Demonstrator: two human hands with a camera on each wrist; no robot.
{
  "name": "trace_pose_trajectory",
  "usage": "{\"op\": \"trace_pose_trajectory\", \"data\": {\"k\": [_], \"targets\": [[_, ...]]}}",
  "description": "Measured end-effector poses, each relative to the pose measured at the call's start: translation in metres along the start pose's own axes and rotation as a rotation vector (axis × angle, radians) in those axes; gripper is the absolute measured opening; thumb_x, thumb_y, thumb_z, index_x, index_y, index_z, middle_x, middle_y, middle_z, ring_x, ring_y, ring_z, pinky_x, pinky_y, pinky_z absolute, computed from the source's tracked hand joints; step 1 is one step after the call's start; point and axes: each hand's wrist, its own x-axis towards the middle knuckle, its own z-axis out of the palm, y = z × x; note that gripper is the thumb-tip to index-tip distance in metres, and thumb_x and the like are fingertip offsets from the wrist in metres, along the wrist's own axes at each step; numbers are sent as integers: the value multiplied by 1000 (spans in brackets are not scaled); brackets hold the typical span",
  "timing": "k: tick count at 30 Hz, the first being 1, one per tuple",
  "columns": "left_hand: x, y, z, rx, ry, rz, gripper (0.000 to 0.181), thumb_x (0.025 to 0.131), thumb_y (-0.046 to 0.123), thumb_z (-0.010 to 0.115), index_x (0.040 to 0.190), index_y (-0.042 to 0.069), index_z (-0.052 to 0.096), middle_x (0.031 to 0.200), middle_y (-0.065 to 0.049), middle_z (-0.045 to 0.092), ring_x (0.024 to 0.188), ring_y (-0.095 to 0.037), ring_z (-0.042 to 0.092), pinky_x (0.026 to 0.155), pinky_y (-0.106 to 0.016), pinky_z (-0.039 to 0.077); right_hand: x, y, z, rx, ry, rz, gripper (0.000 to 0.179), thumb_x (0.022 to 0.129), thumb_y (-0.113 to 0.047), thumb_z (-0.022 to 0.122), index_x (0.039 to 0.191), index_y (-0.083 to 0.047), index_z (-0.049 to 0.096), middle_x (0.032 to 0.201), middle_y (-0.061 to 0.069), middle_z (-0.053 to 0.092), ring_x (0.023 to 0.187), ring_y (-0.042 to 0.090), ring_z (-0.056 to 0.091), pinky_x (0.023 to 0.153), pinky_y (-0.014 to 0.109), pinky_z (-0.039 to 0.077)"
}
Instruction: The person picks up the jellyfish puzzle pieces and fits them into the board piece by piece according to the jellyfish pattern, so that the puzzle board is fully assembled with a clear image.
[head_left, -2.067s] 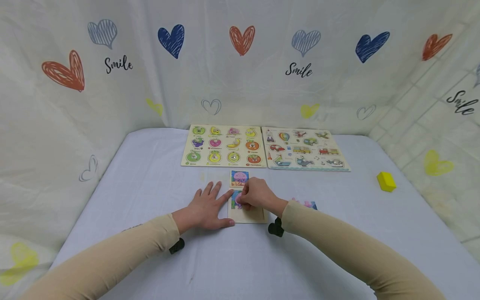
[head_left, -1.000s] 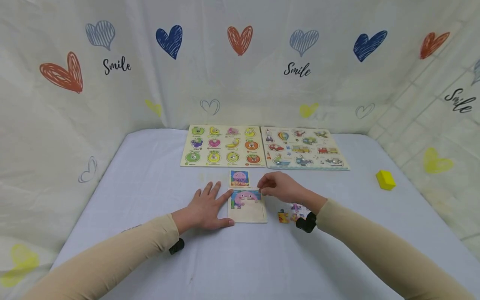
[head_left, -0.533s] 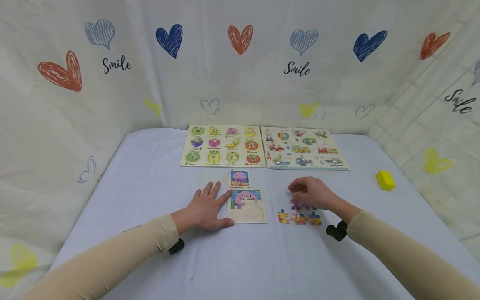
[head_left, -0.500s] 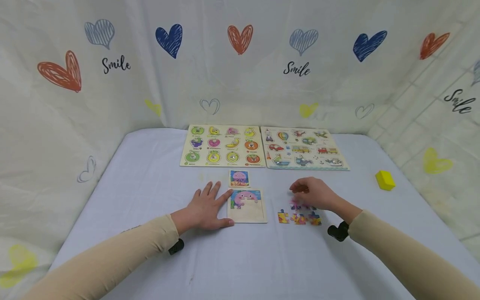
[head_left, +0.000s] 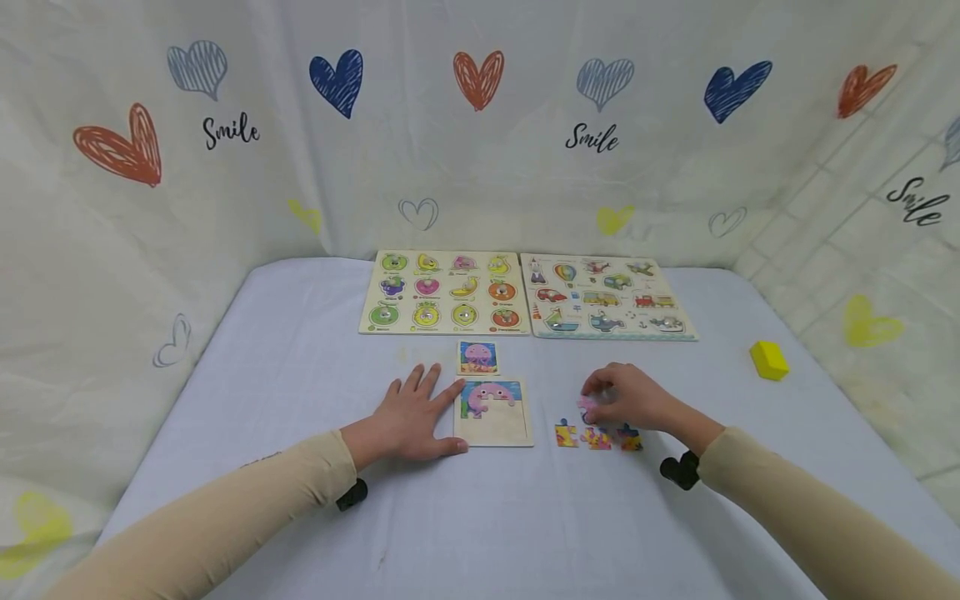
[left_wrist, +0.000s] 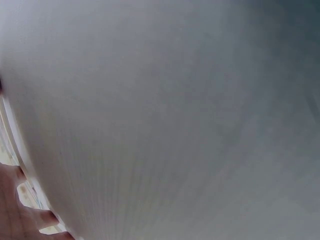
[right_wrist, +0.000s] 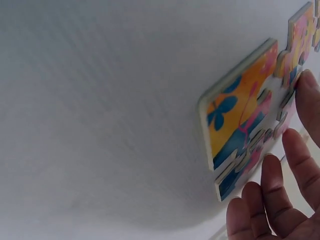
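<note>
A small wooden puzzle tray (head_left: 491, 429) lies flat in the head view, with pink octopus pieces (head_left: 491, 392) fitted along its top and upper left and bare wood below. My left hand (head_left: 411, 417) rests spread beside it, index fingertip and thumb at its left edge. To the tray's right, my right hand (head_left: 630, 398) pinches a pink jigsaw piece (head_left: 587, 408) between thumb and index finger. Several loose pieces lie just below that hand, among them a yellow-and-blue corner piece (right_wrist: 235, 112) in the right wrist view. The right hand partly covers the rest of the pieces.
Above the tray sits a small octopus picture card (head_left: 477, 357). Farther back are a fruit peg board (head_left: 446, 293) and a vehicle board (head_left: 609, 297), side by side. A yellow block (head_left: 769, 360) stands near the right table edge. A patterned curtain rises behind.
My right hand has left the tray, where a piece now fills the upper right, moved right to the loose pieces and lowered onto a pink one. The left hand has stayed put.
</note>
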Motion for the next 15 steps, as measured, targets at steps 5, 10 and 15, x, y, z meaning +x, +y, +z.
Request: {"op": "trace_pose_trajectory", "data": {"k": [5,10,15], "targets": [[0,0,0,2,1,2,92,90,69,59,164,24,27,170,-20,17,156,-47,16,119,-67,24,0,-6,0,17,-1,10,30,84,-22,85,104,-8,69,103,4,67,97,21,56,91,44,49],[0,-1,0,6,6,8,92,91,69,59,164,24,27,170,-21,18,156,-47,16,119,-67,25,-1,-11,2,91,5,30,29,85,-16,83,104,-8,62,99,3,65,94,20,57,87,39,50],[-1,0,0,5,1,7,91,91,70,58,163,24,27,170,-20,18,156,-47,16,119,-67,25,1,-10,4,147,37,34,26,88,-13,80,107,-6,64,95,5,64,86,18,56,78,32,49]]}}
